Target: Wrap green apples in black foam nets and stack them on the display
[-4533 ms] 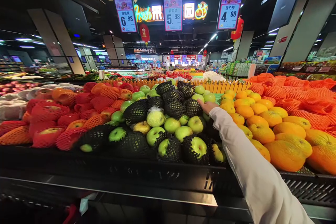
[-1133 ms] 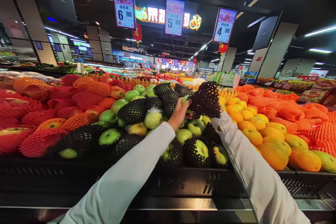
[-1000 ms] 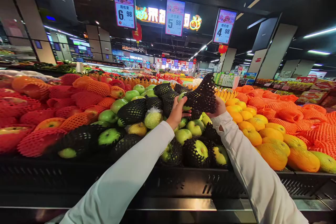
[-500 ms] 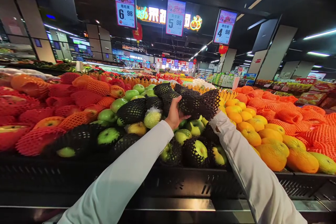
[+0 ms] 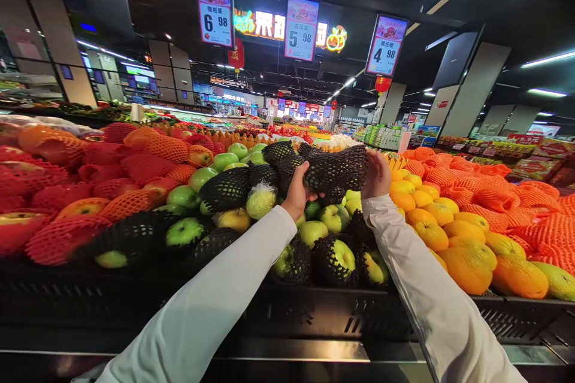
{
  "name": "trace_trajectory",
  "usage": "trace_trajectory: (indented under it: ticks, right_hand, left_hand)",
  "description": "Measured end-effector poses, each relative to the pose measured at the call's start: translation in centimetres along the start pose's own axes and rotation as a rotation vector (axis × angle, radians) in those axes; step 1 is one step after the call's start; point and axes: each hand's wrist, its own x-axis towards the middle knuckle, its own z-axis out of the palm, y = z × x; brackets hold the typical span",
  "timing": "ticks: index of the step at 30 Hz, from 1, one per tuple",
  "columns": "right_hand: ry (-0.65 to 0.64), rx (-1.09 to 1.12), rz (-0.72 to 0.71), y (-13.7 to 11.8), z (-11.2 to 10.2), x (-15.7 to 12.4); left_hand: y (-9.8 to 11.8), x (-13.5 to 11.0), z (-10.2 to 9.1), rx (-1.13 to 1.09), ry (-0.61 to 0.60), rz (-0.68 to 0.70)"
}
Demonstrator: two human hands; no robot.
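Both my hands are raised over a heap of green apples, many of them in black foam nets. My left hand grips one end of an apple wrapped in a black foam net. My right hand holds the other end of that net, fingers curled on its edge. The net now covers the apple fully, so the fruit inside is hidden. Both arms wear pale long sleeves.
Oranges fill the bin on the right, with orange-netted fruit behind. Red and orange netted apples lie on the left. A black crate rim runs along the front. Price signs hang overhead.
Earlier only my right hand reached into the pile. Since then both hands lifted an apple and drew the black net over it; the green fruit that showed a second ago is now covered.
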Motion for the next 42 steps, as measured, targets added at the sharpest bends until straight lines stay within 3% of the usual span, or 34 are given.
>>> trace_trajectory:
  ticks: [2,4,9,12,15,24,28,33,38,42]
  right_hand:
    - [0.119,-0.066,-0.100,-1.0,0.3,-0.5]
    - [0.153,-0.218,-0.234,-2.0,0.7,-1.0]
    - [-0.049,-0.405,-0.387,-2.5,1.6,-1.7]
    - [-0.191,-0.376,-0.330,-1.9,1.7,-1.7]
    - [-0.323,-0.338,-0.179,-1.5,1.8,-1.8]
    - [-0.515,-0.105,0.129,-1.2,2.4,-2.4]
    - [-0.449,-0.133,0.131,-1.2,2.4,-2.6]
    - [-0.367,-0.262,0.103,-0.8,1.7,-2.4]
    - [-0.407,-0.288,0.125,-0.5,1.4,-2.3]
    - [-0.406,-0.256,0.155,-0.3,1.6,-2.4]
  left_hand:
    - [-0.3,0.2,-0.2,0.045,0.042,0.070]
    - [-0.6,0.3,-0.3,0.099,0.102,0.123]
    - [-0.8,0.4,-0.8,0.270,0.167,0.210]
    - [-0.8,0.5,-0.9,0.322,0.198,0.262]
    - [-0.7,0.3,-0.9,0.353,0.203,0.287]
    - [-0.5,-0.6,-0.4,0.376,0.144,0.226]
    - [-0.5,-0.6,-0.3,0.369,0.087,0.275]
    - [-0.7,-0.5,-0.5,0.590,-0.061,0.411]
    - [-1.2,0.1,-0.9,0.615,-0.040,0.319]
    - [-1.3,-0.1,-0.9,0.632,-0.040,0.421]
